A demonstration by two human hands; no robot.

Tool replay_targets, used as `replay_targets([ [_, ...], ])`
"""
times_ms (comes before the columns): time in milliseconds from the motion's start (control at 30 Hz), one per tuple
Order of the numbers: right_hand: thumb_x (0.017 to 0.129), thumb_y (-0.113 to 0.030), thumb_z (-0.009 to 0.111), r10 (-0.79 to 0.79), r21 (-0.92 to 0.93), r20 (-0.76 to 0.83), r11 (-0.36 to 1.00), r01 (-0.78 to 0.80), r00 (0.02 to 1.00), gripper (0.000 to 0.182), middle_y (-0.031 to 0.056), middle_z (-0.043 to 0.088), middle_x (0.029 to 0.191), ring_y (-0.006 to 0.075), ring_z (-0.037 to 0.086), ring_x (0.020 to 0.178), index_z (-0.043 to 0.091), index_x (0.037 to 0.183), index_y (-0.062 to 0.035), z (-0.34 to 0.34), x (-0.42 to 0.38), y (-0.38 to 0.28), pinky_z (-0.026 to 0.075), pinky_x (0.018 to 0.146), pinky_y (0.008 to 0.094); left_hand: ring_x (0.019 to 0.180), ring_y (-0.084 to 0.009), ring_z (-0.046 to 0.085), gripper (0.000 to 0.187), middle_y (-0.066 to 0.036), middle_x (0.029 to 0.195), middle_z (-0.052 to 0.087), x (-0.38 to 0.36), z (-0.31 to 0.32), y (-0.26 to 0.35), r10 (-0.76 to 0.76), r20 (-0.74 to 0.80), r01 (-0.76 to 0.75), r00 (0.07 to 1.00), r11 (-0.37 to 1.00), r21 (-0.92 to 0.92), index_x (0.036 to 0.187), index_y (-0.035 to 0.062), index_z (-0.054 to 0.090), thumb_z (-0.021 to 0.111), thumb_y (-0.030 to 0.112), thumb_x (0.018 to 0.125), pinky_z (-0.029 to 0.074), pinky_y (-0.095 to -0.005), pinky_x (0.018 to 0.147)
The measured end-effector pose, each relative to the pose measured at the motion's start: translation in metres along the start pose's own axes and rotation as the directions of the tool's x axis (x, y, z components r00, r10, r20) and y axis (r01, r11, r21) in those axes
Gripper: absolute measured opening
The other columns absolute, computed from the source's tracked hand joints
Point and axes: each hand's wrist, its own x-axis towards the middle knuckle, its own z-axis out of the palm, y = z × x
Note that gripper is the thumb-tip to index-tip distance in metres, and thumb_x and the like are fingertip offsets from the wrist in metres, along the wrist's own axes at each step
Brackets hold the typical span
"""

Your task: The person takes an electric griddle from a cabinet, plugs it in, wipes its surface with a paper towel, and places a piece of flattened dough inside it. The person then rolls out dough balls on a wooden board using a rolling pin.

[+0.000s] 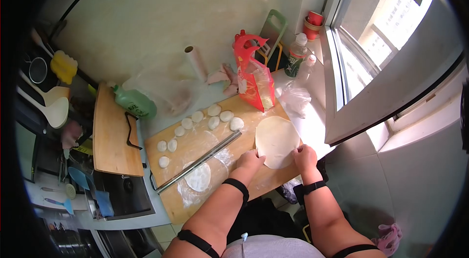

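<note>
A wide, thin round of dough [277,142] lies at the right end of the wooden board [244,187]. My left hand [251,161] pinches its near left edge, and my right hand [306,157] pinches its near right edge. To the left, a metal rolling pin [215,149] rests diagonally over the board. Partly beneath the pin is a smaller flattened round [198,178], dusted with flour. Several small dough pieces [214,110] sit along the board's far and left sides.
A red flour bag [254,77] stands at the board's far edge. Bottles [296,55] and a crumpled plastic bag [296,99] are near the open window [371,102]. At left are a green bottle [137,103] and a second wooden board [111,136]. Utensils [54,109] hang far left.
</note>
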Motion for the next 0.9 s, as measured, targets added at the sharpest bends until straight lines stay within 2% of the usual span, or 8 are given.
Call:
replay_targets([
  [133,0.075,-0.016,0.061,-0.015,0.393,-0.087,0.918,0.048,0.996,0.017,0.0115,0.061,0.065,0.0223,0.058,0.056,0.057,0.079,-0.0004,0.004,-0.009,-0.008,0.047,0.054,0.0314,0.087,-0.02,0.06,0.03,-0.007,0.094,0.063,0.007,0.018,-0.032,0.149,0.013,-0.118,0.989,0.83,-0.546,0.101,0.002,0.058,0.057,0.021,0.079,0.046,-0.0318,0.075],
  [200,0.079,-0.01,0.057,0.146,0.864,0.171,0.453,-0.22,0.974,0.011,0.0036,0.053,0.059,0.0129,0.05,0.048,0.05,0.073,-0.004,0.013,-0.009,-0.012,0.04,0.046,0.0239,0.102,-0.0197,0.054,0.036,-0.007,0.11,0.057,-0.012,0.01,-0.026,0.135,0.069,-0.009,0.988,0.505,-0.863,0.114,0.0026,0.05,0.051,0.015,0.081,0.042,-0.0314,0.086],
  [267,0.083,-0.008,0.053,0.145,0.887,0.287,0.332,-0.32,0.947,0.014,-0.002,0.044,0.058,0.0076,0.042,0.047,0.043,0.073,-0.008,0.014,-0.016,-0.023,0.034,0.043,0.0192,0.116,-0.0221,0.044,0.046,-0.009,0.124,0.047,-0.025,-0.007,-0.024,0.148,0.201,0.201,0.968,0.016,-0.979,0.125,0.0019,0.039,0.046,0.011,0.081,0.035,-0.0364,0.098],
  [367,0.085,-0.004,0.047,-0.062,0.909,0.404,-0.087,-0.408,0.913,0.011,0.0019,0.051,0.072,0.0087,0.048,0.059,0.041,0.077,-0.0076,0.024,-0.027,-0.05,0.045,0.056,0.0211,0.12,-0.0257,0.041,0.048,-0.012,0.126,0.045,-0.042,-0.028,-0.032,0.282,0.016,0.064,0.959,-0.159,-0.985,0.126,-0.0009,0.037,0.043,0.012,0.08,0.029,-0.0417,0.104],
  [533,0.087,-0.004,0.046,-0.269,0.916,0.34,-0.123,-0.382,0.901,0.003,0.0107,0.057,0.099,0.0138,0.057,0.082,0.046,0.085,-0.0062,-0.01,-0.07,-0.144,0.049,0.071,0.0279,0.119,-0.0272,0.042,0.051,-0.014,0.127,0.045,-0.114,-0.094,-0.042,0.262,-0.247,-0.178,0.933,-0.259,-0.949,0.126,-0.0026,0.038,0.045,0.015,0.078,0.032,-0.0421,0.102],
  [633,0.091,-0.02,0.045,-0.818,0.664,0.004,-0.428,-0.613,0.575,0.018,0.0125,0.051,0.12,0.0222,0.055,0.104,0.049,0.103,-0.0068,-0.012,-0.099,-0.175,0.046,0.09,0.0358,0.121,-0.0274,0.041,0.061,-0.014,0.13,0.042,-0.186,-0.136,-0.049,0.361,-0.367,-0.255,0.858,-0.322,-0.912,0.133,-0.0002,0.028,0.044,0.019,0.077,0.031,-0.0424,0.103],
  [767,0.092,-0.029,0.043,-0.703,0.708,0.342,-0.243,-0.663,0.623,0.034,0.0126,0.05,0.122,0.0247,0.052,0.108,0.046,0.119,-0.0076,0.003,-0.202,-0.255,0.044,0.092,0.0393,0.121,-0.0255,0.041,0.061,-0.011,0.133,0.041,-0.274,-0.151,-0.101,0.263,-0.452,-0.355,0.852,-0.343,-0.87,0.133,0.0019,0.029,0.045,0.02,0.077,0.032,-0.0425,0.102],
  [900,0.086,-0.036,0.05,-0.933,0.334,0.36,0.111,-0.936,0.019,0.052,0.0142,0.042,0.13,0.0327,0.045,0.115,0.038,0.13,-0.0092,0.049,-0.315,-0.284,0.038,0.097,0.049,0.121,-0.0253,0.041,0.059,-0.01,0.133,0.04,-0.37,-0.128,-0.19,0.124,-0.462,-0.398,0.878,-0.345,-0.85,0.133,0.0038,0.029,0.045,0.02,0.079,0.032,-0.0438,0.101],
])
